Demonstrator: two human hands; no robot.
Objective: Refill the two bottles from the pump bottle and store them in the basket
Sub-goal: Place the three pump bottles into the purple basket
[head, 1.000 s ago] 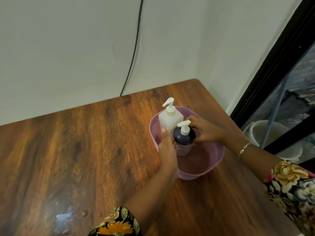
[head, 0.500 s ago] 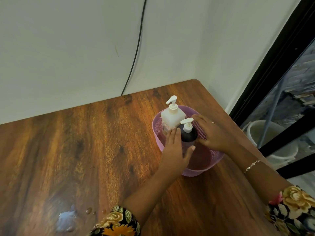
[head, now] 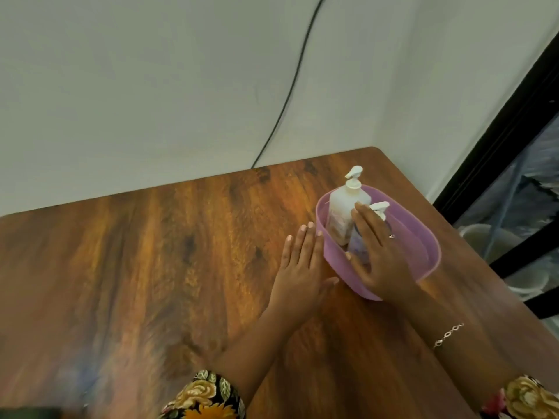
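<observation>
Upright in basket (head: 429, 237), white bottle (head: 344, 213) behind dark bottle (head: 358, 247), right hand (head: 378, 258) nearer, straight-fingered over dark one, gripping nothing, left hand (head: 299, 261) flat, released, beside basket wall.

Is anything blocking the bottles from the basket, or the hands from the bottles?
Nothing visible. Both the white bottle and dark bottle already stand inside the basket; the right hand lies against the dark one.

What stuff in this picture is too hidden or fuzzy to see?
Head view, dark bottle: mostly covered by the right hand.
Head view, label on the white bottle: blurred.
Head view, floor of the basket: hidden by its near wall and the hand.
Head view, dark object bottom left: cut off by the edge.
</observation>
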